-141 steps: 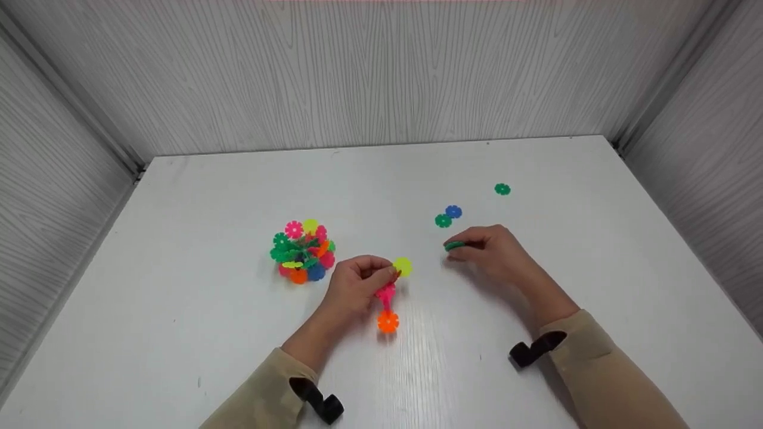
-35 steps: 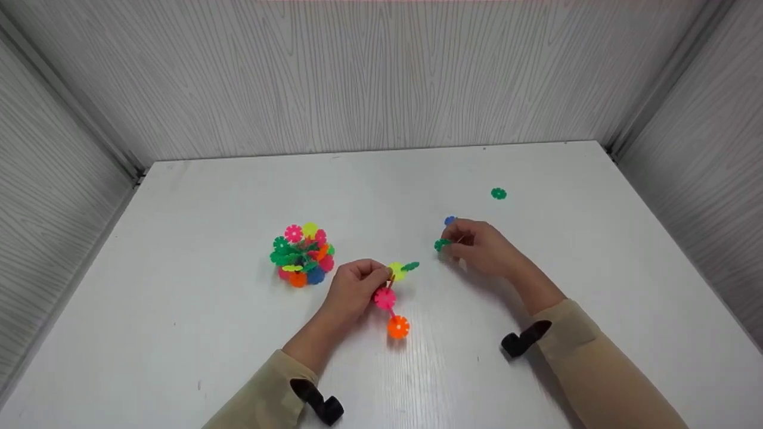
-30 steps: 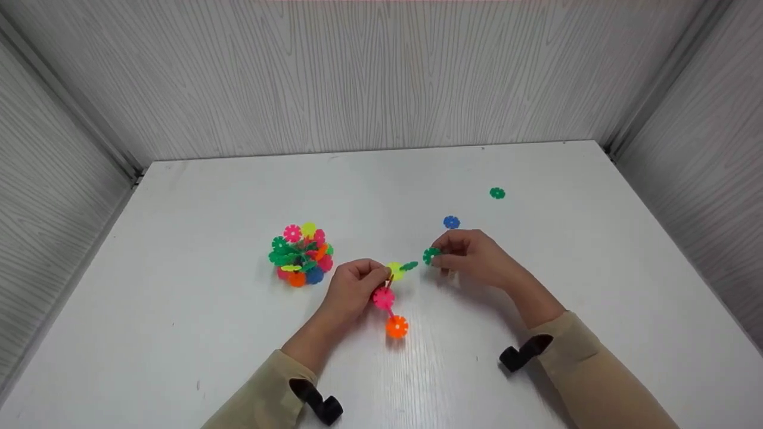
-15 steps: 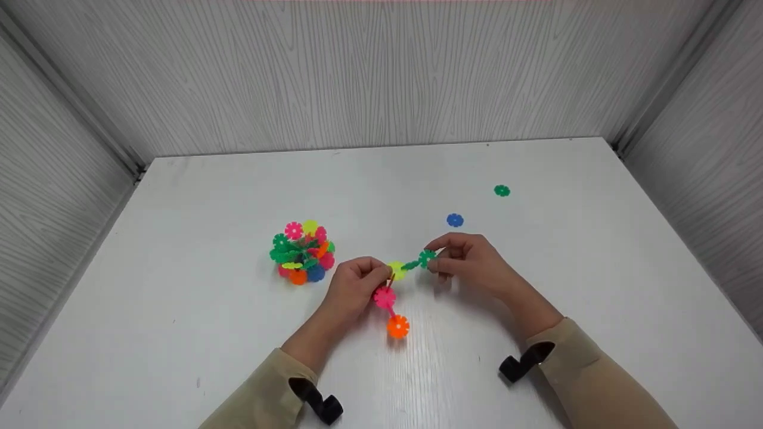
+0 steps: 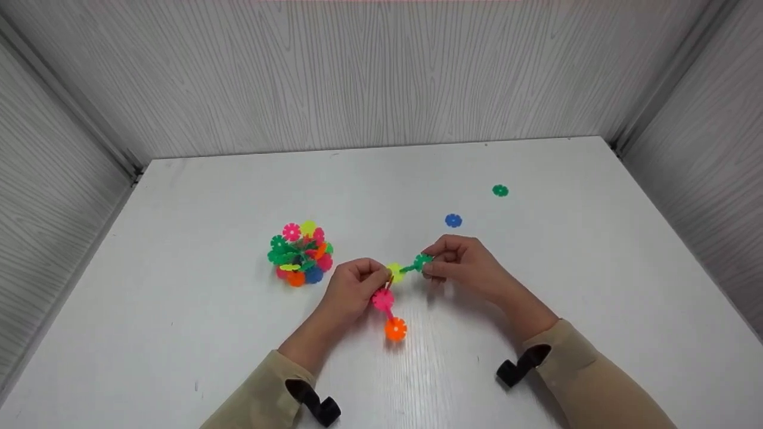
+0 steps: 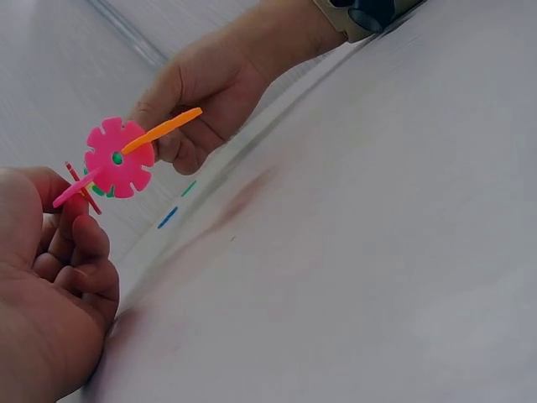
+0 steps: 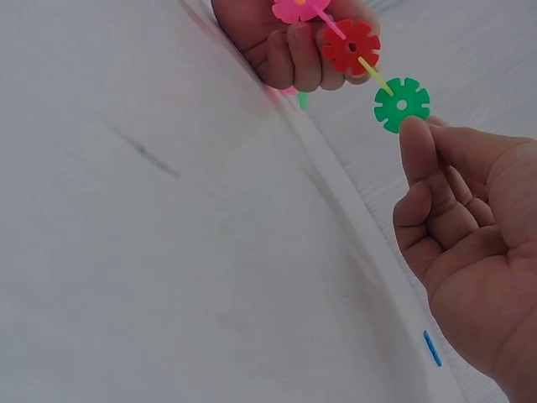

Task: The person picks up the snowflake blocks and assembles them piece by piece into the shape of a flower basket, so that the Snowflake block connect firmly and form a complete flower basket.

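Above the table my left hand pinches a chain of notched plastic snowflake discs. An orange disc hangs at its lower end, with a pink disc above. A red disc shows best in the right wrist view, beside my left fingers. The yellow disc follows, with a green disc seen nearly edge-on slotted into it. My right hand pinches another green disc between thumb and fingers. It touches the edge-on green one; how deep their slots engage cannot be told.
A ball-shaped cluster of joined multicoloured discs stands left of my left hand. A loose blue disc lies beyond my right hand, and a loose green disc farther back. Grey wood-grain panels border the white table.
A green disc was joined to the yellow one earlier. My right hand has since picked up another green disc from beside the blue one and brought it left against the chain's green end.
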### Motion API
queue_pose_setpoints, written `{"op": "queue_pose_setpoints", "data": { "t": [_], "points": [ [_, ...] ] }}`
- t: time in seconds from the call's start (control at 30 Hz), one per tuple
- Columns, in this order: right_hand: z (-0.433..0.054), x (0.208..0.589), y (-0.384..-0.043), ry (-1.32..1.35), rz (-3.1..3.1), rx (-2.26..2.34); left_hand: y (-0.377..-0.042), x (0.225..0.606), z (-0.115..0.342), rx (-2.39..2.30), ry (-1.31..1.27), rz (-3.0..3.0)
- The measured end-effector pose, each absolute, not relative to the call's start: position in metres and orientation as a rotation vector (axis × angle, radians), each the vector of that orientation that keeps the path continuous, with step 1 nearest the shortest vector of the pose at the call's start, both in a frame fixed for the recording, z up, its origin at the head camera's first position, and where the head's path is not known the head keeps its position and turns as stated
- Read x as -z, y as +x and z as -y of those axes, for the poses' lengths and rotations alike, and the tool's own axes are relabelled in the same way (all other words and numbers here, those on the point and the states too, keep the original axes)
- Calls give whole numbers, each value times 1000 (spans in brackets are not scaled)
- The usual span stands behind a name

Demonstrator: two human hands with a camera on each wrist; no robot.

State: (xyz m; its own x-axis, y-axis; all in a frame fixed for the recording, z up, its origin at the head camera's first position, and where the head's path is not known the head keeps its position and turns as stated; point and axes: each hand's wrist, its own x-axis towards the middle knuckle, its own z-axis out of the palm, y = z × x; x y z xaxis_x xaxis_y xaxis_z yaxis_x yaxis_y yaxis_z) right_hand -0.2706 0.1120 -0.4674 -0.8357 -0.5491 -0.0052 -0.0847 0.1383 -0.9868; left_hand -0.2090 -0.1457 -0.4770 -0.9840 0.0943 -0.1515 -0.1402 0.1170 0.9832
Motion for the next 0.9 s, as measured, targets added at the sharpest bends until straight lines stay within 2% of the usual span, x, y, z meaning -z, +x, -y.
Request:
{"op": "queue_pose_setpoints", "data": {
  "t": [0.63, 0.9],
  "points": [
    [-108, 469, -267, -660, -1968, 1721, -207, 480, 145, -1987, 77, -2179],
    [-133, 466, -287, -568, -2177, 1674, -208, 480, 145, -2013, 14, -2156]
  ]
}}
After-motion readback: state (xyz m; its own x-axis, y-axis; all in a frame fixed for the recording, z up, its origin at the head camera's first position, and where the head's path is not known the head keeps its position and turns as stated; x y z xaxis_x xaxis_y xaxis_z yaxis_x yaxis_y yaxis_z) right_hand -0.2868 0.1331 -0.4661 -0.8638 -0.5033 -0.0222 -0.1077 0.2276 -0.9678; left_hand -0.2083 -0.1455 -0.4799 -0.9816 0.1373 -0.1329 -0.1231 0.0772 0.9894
